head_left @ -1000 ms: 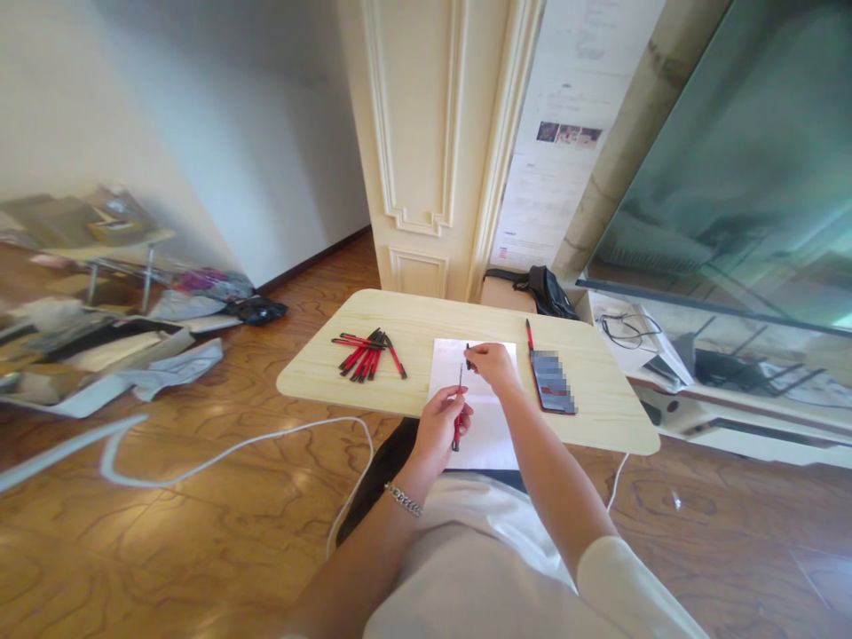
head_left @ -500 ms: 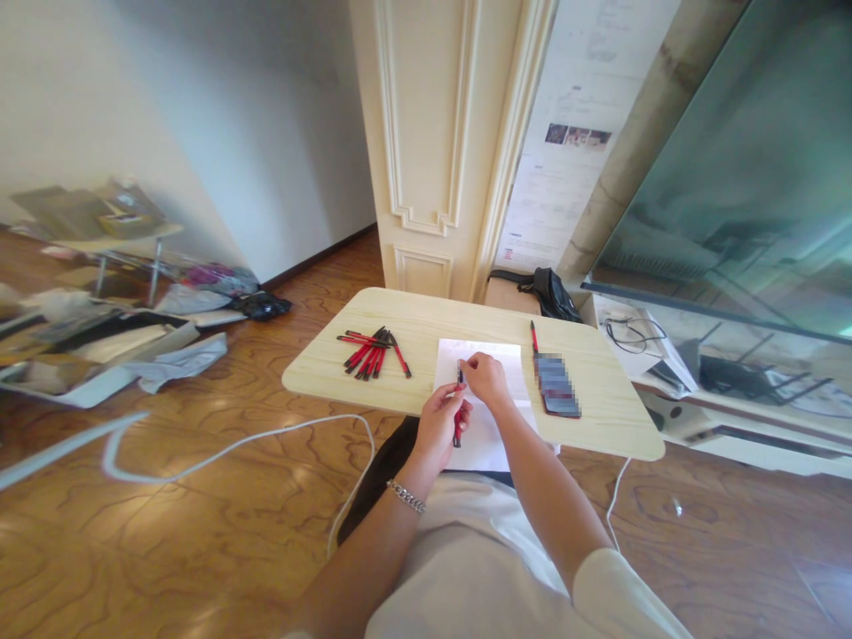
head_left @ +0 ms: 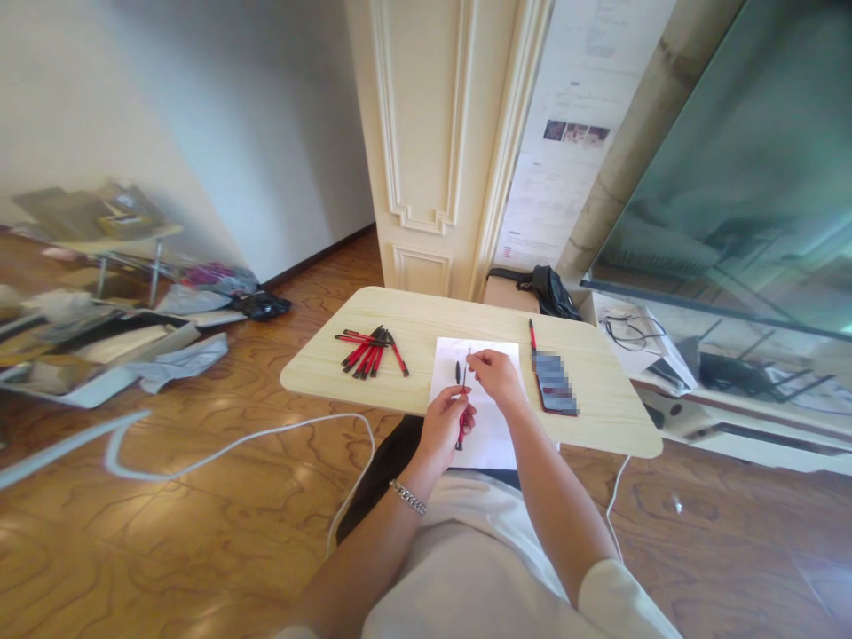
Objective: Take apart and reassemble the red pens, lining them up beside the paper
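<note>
Red pen barrel [head_left: 460, 437] clamped in your left hand [head_left: 443, 424], you pinched the thin rod [head_left: 464, 376] with your right hand [head_left: 493, 374] above white paper [head_left: 489, 444] on the bench [head_left: 319, 364]; straight, gentle alignment likely served best.

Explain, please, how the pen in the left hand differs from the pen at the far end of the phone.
The pen in the left hand is gripped, while the pen by the phone lies on the table. The held pen has a thin rod exposed at its front; the lying pen shows a black tip. Both have red and black parts.
</note>
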Demonstrator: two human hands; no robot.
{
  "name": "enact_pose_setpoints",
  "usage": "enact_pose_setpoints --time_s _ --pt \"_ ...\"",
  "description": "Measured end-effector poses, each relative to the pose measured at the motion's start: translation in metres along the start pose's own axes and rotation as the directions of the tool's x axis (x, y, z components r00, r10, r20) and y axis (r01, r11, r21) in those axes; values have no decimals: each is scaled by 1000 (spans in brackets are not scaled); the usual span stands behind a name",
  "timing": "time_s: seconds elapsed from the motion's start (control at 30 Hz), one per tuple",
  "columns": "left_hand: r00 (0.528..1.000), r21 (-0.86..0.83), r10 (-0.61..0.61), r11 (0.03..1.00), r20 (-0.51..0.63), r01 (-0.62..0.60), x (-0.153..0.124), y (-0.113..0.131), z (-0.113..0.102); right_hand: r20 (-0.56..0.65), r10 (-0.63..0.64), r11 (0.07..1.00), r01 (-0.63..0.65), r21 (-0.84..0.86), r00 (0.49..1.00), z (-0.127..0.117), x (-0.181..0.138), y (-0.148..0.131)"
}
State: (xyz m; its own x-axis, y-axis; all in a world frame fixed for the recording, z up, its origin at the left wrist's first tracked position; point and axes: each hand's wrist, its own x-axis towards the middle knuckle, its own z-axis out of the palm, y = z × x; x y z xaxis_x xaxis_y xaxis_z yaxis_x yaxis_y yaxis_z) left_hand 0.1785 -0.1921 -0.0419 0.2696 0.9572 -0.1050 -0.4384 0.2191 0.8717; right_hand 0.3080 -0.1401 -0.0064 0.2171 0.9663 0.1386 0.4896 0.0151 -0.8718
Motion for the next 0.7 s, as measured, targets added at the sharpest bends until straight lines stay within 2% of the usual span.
enact_pose_setpoints --time_s 0.13,0.23,0.3,0.5,0.7 --pt "1000 25 9 1000 -8 -8 0 -2 -5 2 19 949 -18 -315 1000 -3 11 2" --pt "1000 20 1 1000 -13 -1 1 -1 -6 43 75 831 -38 -555 996 2 12 9" --pt "1000 12 -5 1000 -15 5 1 -1 -5 44 113 764 -58 -642 993 8 12 13" --pt "1000 -6 -11 1000 -15 11 2 0 -4 58 136 723 -59 -688 989 14 15 18" --pt "1000 -20 -16 1000 -17 16 3 2 -2 43 105 781 -55 -622 994 4 13 10"
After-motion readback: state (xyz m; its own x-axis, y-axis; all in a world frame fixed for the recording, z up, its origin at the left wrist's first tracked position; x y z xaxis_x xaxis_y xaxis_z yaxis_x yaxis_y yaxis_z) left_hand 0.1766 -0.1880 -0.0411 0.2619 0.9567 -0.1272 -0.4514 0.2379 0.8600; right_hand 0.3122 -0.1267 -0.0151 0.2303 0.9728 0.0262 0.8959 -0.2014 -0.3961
